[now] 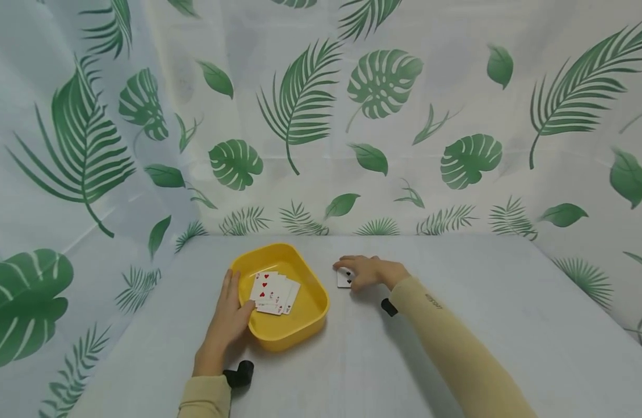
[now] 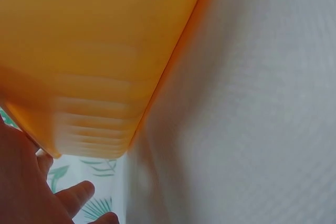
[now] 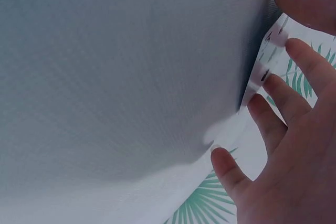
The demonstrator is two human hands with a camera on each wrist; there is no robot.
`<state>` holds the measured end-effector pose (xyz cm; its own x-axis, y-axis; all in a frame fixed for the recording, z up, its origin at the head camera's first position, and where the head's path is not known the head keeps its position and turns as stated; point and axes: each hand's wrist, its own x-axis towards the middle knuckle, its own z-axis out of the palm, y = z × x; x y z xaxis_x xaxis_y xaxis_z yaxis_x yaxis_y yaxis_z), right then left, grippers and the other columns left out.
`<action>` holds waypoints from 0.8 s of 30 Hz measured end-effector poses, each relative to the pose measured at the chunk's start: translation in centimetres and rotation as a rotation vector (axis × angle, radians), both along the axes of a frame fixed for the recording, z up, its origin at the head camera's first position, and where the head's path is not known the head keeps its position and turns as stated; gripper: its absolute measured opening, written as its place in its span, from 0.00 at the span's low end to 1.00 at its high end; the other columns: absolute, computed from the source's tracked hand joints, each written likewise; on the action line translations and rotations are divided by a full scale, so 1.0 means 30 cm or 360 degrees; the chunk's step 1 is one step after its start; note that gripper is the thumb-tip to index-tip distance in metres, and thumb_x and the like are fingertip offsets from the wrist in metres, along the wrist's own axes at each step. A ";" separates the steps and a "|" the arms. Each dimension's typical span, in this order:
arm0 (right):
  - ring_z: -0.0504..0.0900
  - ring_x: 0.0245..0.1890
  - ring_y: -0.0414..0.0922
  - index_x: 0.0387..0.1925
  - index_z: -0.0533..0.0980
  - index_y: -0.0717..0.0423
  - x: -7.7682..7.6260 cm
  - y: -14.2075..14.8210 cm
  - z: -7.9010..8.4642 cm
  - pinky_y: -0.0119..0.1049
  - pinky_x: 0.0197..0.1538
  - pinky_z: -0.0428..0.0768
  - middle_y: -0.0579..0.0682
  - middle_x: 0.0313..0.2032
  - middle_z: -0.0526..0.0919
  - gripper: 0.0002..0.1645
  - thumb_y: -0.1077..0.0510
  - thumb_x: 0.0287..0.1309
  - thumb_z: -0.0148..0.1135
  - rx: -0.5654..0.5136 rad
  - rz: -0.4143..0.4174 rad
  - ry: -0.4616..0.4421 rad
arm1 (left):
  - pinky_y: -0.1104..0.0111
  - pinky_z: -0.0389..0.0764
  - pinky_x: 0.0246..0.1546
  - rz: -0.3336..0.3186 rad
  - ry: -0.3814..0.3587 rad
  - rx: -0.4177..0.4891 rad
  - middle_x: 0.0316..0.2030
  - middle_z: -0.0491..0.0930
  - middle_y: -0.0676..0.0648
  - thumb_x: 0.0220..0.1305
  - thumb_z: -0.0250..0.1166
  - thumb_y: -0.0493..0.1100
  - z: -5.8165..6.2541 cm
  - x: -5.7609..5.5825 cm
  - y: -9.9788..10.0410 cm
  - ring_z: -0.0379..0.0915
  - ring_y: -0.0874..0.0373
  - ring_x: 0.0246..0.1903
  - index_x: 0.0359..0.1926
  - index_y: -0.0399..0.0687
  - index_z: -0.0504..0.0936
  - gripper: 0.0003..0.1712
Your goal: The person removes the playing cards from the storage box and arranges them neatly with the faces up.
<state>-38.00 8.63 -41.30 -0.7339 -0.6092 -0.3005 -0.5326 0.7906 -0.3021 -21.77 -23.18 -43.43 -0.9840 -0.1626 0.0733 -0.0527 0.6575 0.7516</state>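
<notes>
My left hand [image 1: 230, 313] grips the side of a yellow plastic basin [image 1: 316, 284], thumb over the rim and fingers along the outer wall. In the left wrist view the basin's ribbed outer wall [image 2: 94, 98] stands beside the fingers. Several playing cards [image 1: 272, 290] lie face up and overlapping inside the basin, red hearts showing on the top one. To the right of the basin, my right hand [image 1: 370, 271] holds a white playing card [image 1: 344, 280] with dark pips, its fingers and thumb at the card's edges. That hand covers part of the card.
The white tabletop [image 1: 347, 366] runs back to a hanging cloth [image 1: 321, 191] printed with green leaves, which also encloses the sides. Black mounts sit at both wrists, one by the left wrist [image 1: 239, 374] and one by the right [image 1: 389, 307].
</notes>
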 end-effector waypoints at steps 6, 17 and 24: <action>0.54 0.75 0.58 0.75 0.64 0.41 0.004 -0.012 0.007 0.71 0.69 0.50 0.51 0.77 0.55 0.44 0.56 0.55 0.59 0.0037 -0.0021 -0.0018 | 0.45 0.44 0.72 0.0016 -0.0029 -0.0009 0.80 0.30 0.42 0.67 0.52 0.41 0.004 -0.001 0.005 0.36 0.40 0.77 0.80 0.41 0.40 0.46; 0.53 0.75 0.59 0.76 0.63 0.44 -0.005 -0.002 -0.006 0.72 0.68 0.49 0.52 0.77 0.54 0.44 0.56 0.56 0.58 0.0023 0.0080 0.0003 | 0.45 0.44 0.72 0.0027 -0.0037 -0.0017 0.80 0.30 0.42 0.67 0.53 0.41 0.003 0.001 0.006 0.36 0.40 0.77 0.80 0.41 0.41 0.47; 0.53 0.76 0.56 0.76 0.62 0.41 -0.004 -0.002 -0.009 0.71 0.69 0.49 0.49 0.77 0.55 0.44 0.54 0.56 0.59 0.0026 0.0038 0.0021 | 0.46 0.44 0.72 0.0021 -0.0015 -0.0017 0.80 0.31 0.42 0.67 0.53 0.41 -0.002 0.001 0.005 0.36 0.40 0.77 0.80 0.41 0.41 0.46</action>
<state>-38.11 8.59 -41.57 -0.7233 -0.6214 -0.3011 -0.5551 0.7826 -0.2818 -21.75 -23.04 -43.47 -0.9824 -0.1747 0.0657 -0.0685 0.6647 0.7440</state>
